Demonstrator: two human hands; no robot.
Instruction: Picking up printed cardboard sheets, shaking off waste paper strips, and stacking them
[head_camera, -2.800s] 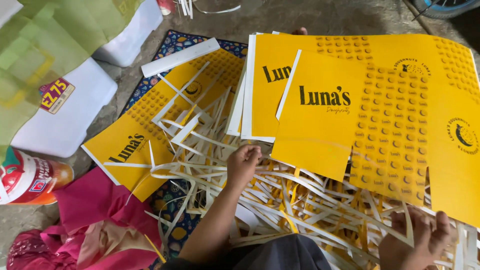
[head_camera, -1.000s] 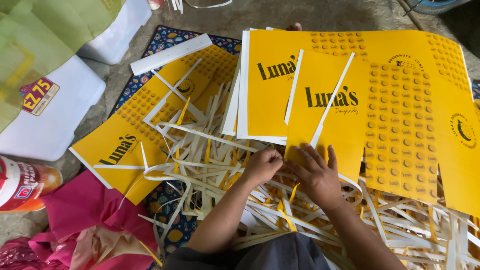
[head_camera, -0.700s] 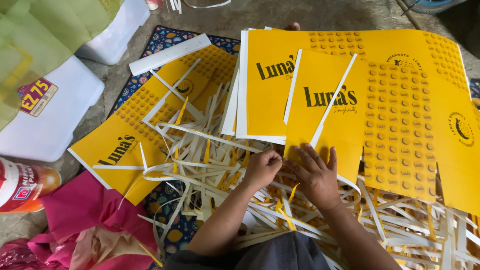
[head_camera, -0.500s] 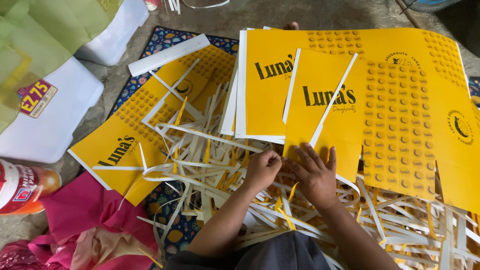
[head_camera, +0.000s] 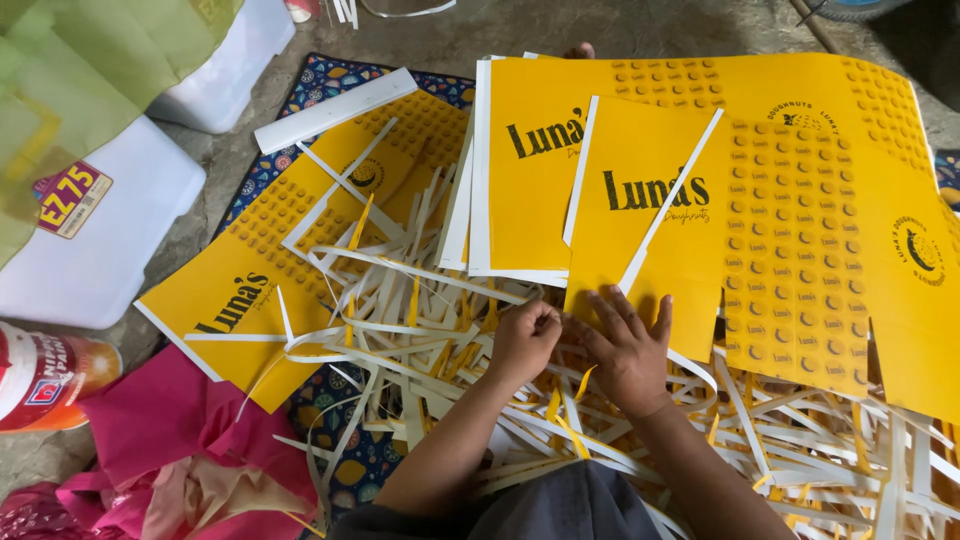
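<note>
The left hand (head_camera: 522, 340) is curled with its grip together on the lower corner of a yellow die-cut carton sheet (head_camera: 650, 230), which lies on the floor above a heap of paper trimmings (head_camera: 430, 330). The right hand (head_camera: 628, 345) rests flat on that same edge, fingers apart. A hard tug could tear the sheet rather than the waste strip, or drag the loose trimmings over the stacked yellow cartons (head_camera: 830, 220) beside it.

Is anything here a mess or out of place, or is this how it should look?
The heap of white and yellow paper strips stands out: it sprawls loose across the patterned mat and over the yellow card sheets. One long strip lies askew on the top sheet. Both the left hand and right hand rest amid it.
</note>
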